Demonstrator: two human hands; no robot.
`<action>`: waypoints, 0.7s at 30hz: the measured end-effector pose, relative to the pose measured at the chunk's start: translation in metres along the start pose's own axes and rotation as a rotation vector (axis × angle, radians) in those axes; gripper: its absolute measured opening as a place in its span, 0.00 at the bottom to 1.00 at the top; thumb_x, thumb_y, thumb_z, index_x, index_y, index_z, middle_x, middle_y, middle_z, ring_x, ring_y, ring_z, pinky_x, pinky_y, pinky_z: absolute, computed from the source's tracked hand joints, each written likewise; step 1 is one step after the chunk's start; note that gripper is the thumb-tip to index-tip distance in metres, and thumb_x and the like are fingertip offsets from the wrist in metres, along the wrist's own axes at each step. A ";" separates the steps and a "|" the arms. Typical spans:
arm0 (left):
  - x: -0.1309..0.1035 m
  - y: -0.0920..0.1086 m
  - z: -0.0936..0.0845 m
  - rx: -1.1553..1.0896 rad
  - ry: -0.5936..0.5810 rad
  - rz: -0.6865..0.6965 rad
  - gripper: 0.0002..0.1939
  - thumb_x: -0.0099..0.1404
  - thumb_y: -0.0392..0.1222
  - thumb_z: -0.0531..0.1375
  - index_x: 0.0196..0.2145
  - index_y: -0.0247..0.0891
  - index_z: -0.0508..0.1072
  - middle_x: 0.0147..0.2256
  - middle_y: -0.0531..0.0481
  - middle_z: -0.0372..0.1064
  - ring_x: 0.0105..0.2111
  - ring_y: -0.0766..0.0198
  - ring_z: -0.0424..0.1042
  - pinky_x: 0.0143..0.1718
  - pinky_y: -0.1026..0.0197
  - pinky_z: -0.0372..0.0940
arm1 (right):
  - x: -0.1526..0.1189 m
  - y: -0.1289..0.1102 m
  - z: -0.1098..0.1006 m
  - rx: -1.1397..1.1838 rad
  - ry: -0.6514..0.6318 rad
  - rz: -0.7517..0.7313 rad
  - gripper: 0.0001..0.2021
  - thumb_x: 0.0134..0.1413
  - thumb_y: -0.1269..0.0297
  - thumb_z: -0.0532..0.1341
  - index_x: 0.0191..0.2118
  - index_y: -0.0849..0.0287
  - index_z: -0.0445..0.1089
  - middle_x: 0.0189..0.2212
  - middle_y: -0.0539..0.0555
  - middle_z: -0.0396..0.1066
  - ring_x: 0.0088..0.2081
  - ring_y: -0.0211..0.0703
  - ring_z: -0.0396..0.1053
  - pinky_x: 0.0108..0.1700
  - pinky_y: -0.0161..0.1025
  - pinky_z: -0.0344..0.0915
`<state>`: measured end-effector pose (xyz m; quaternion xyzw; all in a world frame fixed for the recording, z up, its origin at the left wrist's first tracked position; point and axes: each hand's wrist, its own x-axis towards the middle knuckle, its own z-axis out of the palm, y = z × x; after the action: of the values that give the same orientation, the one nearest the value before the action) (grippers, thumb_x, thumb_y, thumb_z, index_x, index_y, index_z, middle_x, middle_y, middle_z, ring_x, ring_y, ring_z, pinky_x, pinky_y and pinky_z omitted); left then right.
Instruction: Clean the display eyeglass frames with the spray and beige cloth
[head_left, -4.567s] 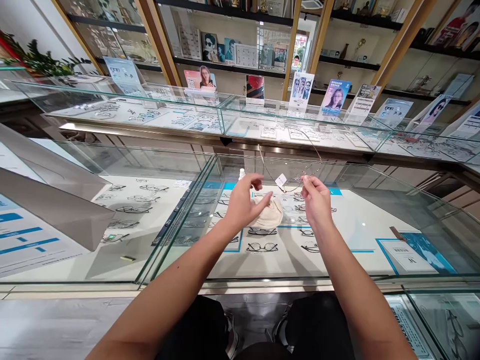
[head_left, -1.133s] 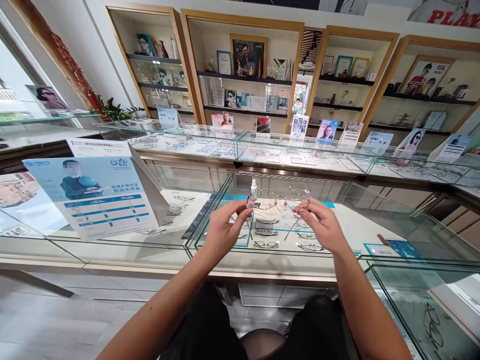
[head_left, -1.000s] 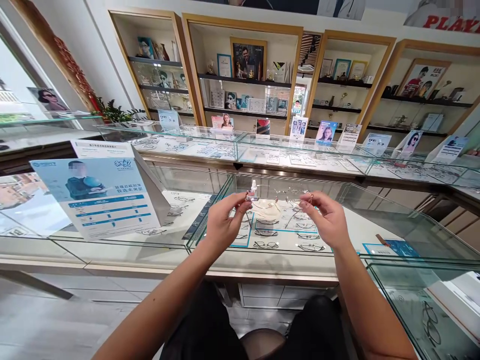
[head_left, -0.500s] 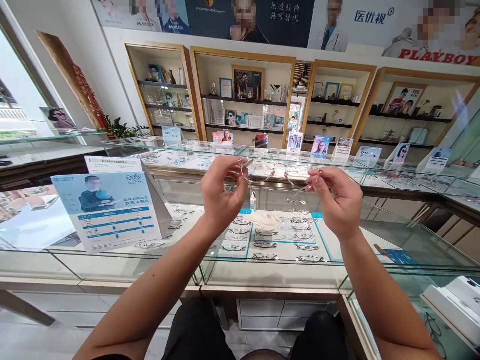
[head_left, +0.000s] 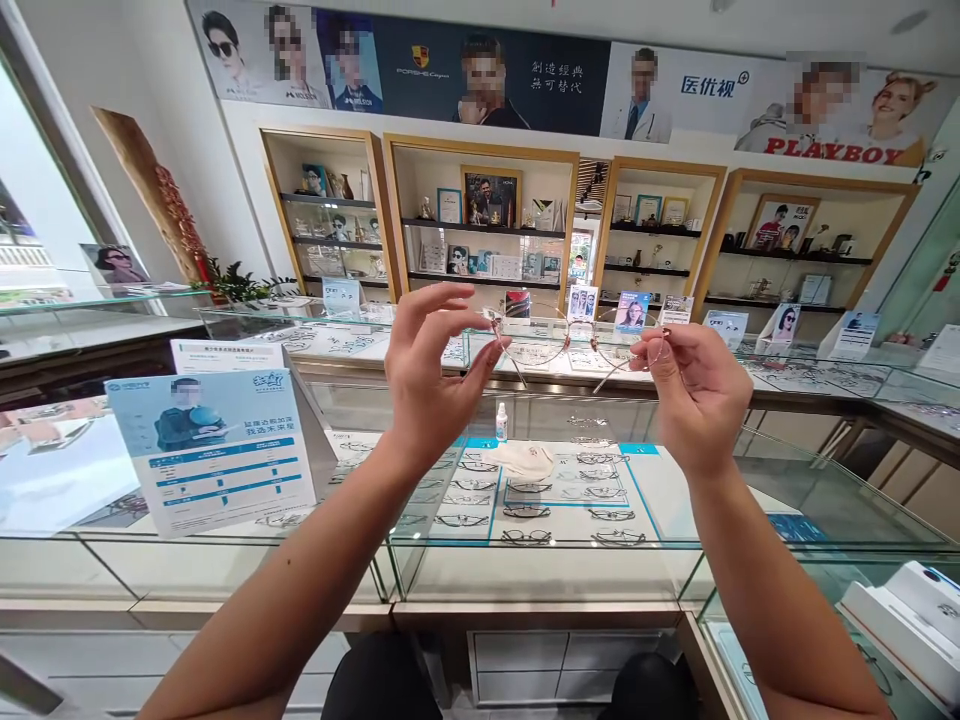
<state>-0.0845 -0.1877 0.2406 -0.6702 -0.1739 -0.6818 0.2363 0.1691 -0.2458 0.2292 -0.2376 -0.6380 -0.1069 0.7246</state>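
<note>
A pair of thin-rimmed glasses (head_left: pixel 568 342) is held up between my two hands, above the glass counter. My left hand (head_left: pixel 442 365) pinches one end of the frame between thumb and index finger, its other fingers raised. The far end is gripped by the thumb and curled fingers of my right hand (head_left: pixel 694 385). Both temples angle down from the frame ends. Below the glasses, a small white spray bottle (head_left: pixel 502 422) stands upright beside a crumpled cream cloth (head_left: pixel 526 461) on the counter.
Rows of glasses (head_left: pixel 526 537) lie in the glass display counter (head_left: pixel 540 580). A blue and white sign (head_left: pixel 214 450) stands at the left. White boxes (head_left: pixel 904 630) sit at the lower right. More counters and shelves line the back.
The head view has tilted up slightly. My left hand's upper fingers have lifted and opened out, and my right hand has moved a little right. Both still hold the glasses.
</note>
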 end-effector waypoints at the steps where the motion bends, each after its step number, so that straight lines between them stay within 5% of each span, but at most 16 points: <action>1: 0.001 0.001 -0.001 0.024 0.007 0.034 0.10 0.65 0.45 0.69 0.40 0.45 0.73 0.51 0.45 0.74 0.51 0.53 0.74 0.50 0.47 0.72 | 0.000 -0.001 0.000 -0.002 0.003 -0.009 0.04 0.68 0.61 0.63 0.42 0.53 0.75 0.37 0.52 0.76 0.36 0.42 0.77 0.38 0.44 0.78; 8: 0.003 0.006 -0.005 0.035 -0.015 0.110 0.09 0.65 0.40 0.68 0.41 0.44 0.73 0.37 0.50 0.78 0.40 0.57 0.74 0.46 0.50 0.69 | -0.001 -0.002 -0.001 -0.021 0.021 -0.033 0.04 0.68 0.63 0.63 0.43 0.52 0.76 0.37 0.52 0.77 0.37 0.44 0.78 0.39 0.46 0.77; 21: -0.003 0.027 -0.009 -0.179 -0.112 -0.054 0.01 0.70 0.41 0.64 0.39 0.44 0.75 0.36 0.51 0.78 0.39 0.60 0.76 0.43 0.54 0.71 | -0.004 0.001 -0.004 0.040 0.033 0.127 0.07 0.66 0.57 0.65 0.42 0.54 0.76 0.38 0.52 0.77 0.35 0.41 0.77 0.38 0.43 0.78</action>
<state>-0.0776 -0.2146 0.2347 -0.7205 -0.1433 -0.6623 0.1472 0.1719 -0.2476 0.2250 -0.2613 -0.6116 -0.0517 0.7450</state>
